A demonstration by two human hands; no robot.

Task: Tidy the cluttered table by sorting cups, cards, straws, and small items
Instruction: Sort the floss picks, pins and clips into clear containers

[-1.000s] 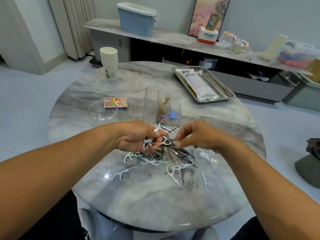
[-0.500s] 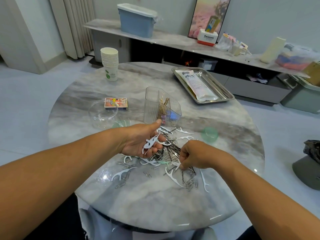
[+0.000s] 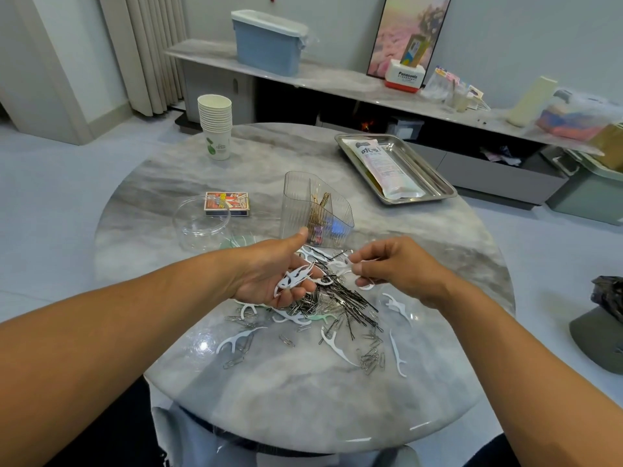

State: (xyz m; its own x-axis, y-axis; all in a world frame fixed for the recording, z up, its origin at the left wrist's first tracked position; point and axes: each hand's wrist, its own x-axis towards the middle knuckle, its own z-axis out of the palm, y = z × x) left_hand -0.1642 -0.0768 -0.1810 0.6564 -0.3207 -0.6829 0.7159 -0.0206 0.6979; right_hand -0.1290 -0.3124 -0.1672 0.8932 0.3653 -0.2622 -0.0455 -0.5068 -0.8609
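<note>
White plastic floss picks point(image 3: 293, 279) lying bunched in the cupped, palm-up left hand point(image 3: 274, 276), thumb sticking up, right hand point(image 3: 394, 267) at three o'clock pinching another white pick point(image 3: 338, 264), both hovering over the round grey marble table point(image 3: 303, 392).

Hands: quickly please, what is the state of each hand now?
Left hand: cupped palm up, holding white floss picks.
Right hand: pinching one white floss pick.

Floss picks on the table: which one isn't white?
The mint-green floss pick at the pile's near edge, below the left hand; the others are white.
</note>
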